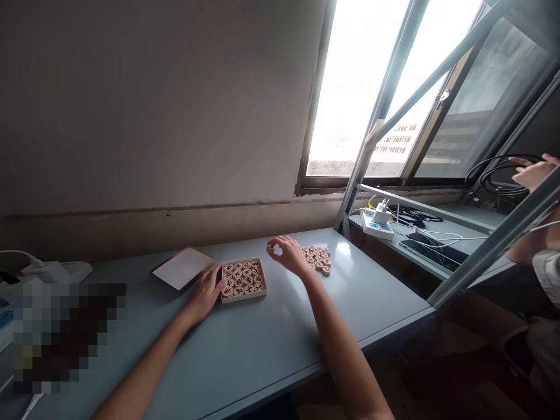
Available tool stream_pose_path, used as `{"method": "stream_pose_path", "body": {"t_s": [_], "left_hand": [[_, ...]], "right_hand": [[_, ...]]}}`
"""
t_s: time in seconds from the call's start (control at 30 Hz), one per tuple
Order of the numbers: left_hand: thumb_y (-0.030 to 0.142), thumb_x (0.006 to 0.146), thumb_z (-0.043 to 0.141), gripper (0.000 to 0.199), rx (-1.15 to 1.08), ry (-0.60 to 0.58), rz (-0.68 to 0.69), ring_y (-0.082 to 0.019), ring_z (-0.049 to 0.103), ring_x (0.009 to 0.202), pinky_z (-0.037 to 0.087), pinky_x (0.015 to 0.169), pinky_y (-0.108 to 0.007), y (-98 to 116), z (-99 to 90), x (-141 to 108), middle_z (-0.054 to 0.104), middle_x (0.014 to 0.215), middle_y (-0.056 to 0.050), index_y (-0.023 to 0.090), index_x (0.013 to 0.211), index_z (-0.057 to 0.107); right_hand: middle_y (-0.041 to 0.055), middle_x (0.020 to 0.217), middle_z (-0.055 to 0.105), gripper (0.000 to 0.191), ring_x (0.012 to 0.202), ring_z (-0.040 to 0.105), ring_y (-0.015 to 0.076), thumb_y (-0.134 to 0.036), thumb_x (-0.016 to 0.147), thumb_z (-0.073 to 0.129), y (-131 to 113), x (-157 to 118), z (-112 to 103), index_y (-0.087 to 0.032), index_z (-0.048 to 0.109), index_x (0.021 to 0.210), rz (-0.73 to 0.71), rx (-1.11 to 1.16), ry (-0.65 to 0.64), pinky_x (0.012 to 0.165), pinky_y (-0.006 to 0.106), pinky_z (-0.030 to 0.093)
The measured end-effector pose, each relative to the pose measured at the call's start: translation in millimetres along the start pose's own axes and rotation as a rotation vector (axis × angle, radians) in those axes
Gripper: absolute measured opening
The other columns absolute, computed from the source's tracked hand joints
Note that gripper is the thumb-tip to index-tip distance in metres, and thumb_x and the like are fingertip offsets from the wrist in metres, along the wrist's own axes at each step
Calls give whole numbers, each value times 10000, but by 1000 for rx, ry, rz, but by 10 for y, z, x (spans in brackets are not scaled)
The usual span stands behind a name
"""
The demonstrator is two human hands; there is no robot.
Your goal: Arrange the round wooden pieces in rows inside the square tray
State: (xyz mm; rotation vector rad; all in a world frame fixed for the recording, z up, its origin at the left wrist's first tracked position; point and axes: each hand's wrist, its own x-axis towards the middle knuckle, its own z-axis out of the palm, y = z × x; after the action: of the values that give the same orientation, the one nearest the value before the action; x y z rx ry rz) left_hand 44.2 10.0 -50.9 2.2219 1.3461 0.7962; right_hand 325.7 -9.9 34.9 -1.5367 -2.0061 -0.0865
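Note:
A shallow open box (245, 298) with rows of round Chinese chess pieces (238, 282) lies on the grey desk. Most pieces in it show dark characters; one at the front left corner is red. My left hand (205, 293) holds the box's left side, its thumb at the edge by the red piece. To the right of the box, my right hand (286, 252) hovers above the desk, thumb and fingertips brought together in a ring. Whether a piece sits in that pinch I cannot make out. Behind the right wrist, more chess pieces (321, 259) with reddish characters stand grouped on the desk.
The box lid (184, 268) lies upturned left of my left hand. Chargers (52, 272) and a blurred patch are at the far left. A metal frame (394, 122) rises at the right, with a power strip (376, 223) and cables behind. Another person's hand (536, 173) is at far right.

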Motion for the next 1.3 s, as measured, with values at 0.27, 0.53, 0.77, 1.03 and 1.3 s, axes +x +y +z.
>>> {"method": "stream_pose_path", "body": {"t_s": [0.27,0.53,0.77,1.03,1.3], "left_hand": [[438,911,310,534,-1,40,34,-255,352,1321,309,1078,-420,-56,44,26,452,1374,-132,174,1375,342],[431,905,334,538,-16,31,28,-254,330,1335,289,1087,-406,1,5,6,449,1381,-123,173,1377,353],[428,910,324,520,-50,38,-36,-234,335,1336,281,1095,-410,19,-31,31,432,1398,-134,160,1352,381],[424,882,372,511,-59,50,-37,-249,321,1339,293,1086,-429,-46,7,46,449,1377,-115,199,1340,399],[435,874,370,539,-31,32,-28,-251,300,1349,254,1109,-428,-47,0,57,416,1407,-125,172,1345,395]], "right_hand": [[48,872,668,141,837,580,182,-155,788,573,340,-150,-172,-207,696,832,289,-355,-385,795,308,339],[148,1040,604,247,1027,504,262,-39,792,496,164,-92,-100,-161,680,903,252,-426,-318,865,377,325],[37,1105,616,280,975,575,156,-165,826,571,-662,-86,310,-238,621,1092,-384,350,-424,830,255,428],[38,982,662,197,887,598,140,-168,826,589,-724,-106,419,-199,646,1013,-367,450,-461,787,248,450],[32,942,658,176,832,586,136,-244,789,643,-692,-86,466,-196,667,956,-338,440,-416,748,229,436]]}}
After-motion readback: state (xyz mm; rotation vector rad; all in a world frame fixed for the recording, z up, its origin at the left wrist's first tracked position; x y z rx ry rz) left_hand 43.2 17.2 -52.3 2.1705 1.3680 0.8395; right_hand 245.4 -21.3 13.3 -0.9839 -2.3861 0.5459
